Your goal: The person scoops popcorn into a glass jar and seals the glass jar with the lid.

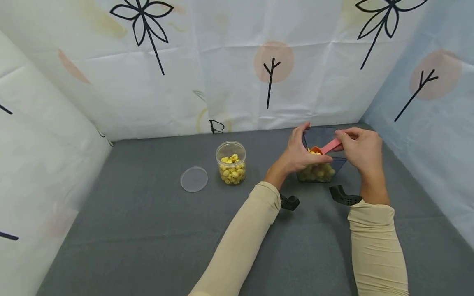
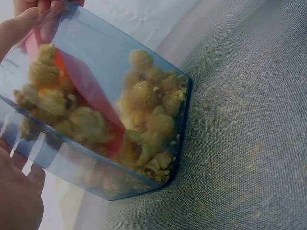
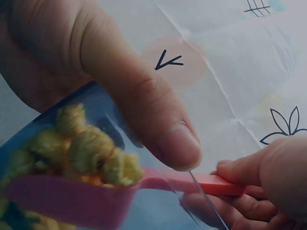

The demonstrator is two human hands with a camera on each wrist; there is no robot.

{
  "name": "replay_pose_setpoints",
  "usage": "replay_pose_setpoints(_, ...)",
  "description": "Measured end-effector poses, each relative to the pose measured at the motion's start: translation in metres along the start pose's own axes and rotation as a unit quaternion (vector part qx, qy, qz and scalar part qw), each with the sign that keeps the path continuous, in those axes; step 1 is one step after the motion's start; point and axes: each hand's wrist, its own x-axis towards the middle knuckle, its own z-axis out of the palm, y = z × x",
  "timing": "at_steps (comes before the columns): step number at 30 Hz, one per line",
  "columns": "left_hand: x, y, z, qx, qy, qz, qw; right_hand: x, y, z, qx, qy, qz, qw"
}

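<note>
A see-through bluish square container (image 1: 338,164) stands at the back right of the table with popcorn (image 2: 144,98) in it. My left hand (image 1: 299,153) grips its rim and side, with the thumb across the near edge. In the right hand (image 1: 363,149) I pinch the handle of a pink scoop (image 1: 331,145). The scoop's bowl is inside the container and carries a heap of popcorn, seen close in the right wrist view. More popcorn lies at the container's bottom in the left wrist view.
Left of my hands stands a clear round jar (image 1: 218,155), uncapped and partly filled with yellow popcorn. A clear round lid (image 1: 194,179) lies flat beside it. Printed cloth walls (image 1: 229,82) border the grey tabletop (image 1: 148,218) at the back and sides.
</note>
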Motion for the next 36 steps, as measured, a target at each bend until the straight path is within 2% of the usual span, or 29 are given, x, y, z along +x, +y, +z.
replay_pose_setpoints(8, -0.001, 0.0, 0.0, -0.001, 0.005, -0.002, 1.0, 0.002, 0.002, -0.002, 0.095, 0.04, 0.084, 0.991)
replay_pose_setpoints(15, 0.0, 0.0, 0.001, 0.0, 0.008, 0.002, 1.0, 0.003, 0.004, -0.007, 0.087, 0.039, 0.143, 0.985)
replay_pose_setpoints(22, -0.001, -0.001, 0.002, -0.007, 0.005, -0.003, 1.0, 0.006, 0.009, -0.009, 0.105, 0.041, 0.174, 0.978)
replay_pose_setpoints(28, -0.001, 0.0, 0.001, -0.008, 0.007, -0.004, 0.9999, 0.01, 0.012, -0.012, 0.125, 0.032, 0.222, 0.967)
replay_pose_setpoints(32, 0.0, 0.0, 0.0, -0.003, 0.006, -0.006, 1.0, 0.011, 0.014, -0.015, 0.136, 0.029, 0.235, 0.962)
replay_pose_setpoints(36, 0.001, -0.002, 0.002, -0.004, 0.007, -0.005, 1.0, 0.011, 0.015, -0.014, 0.137, 0.026, 0.212, 0.967)
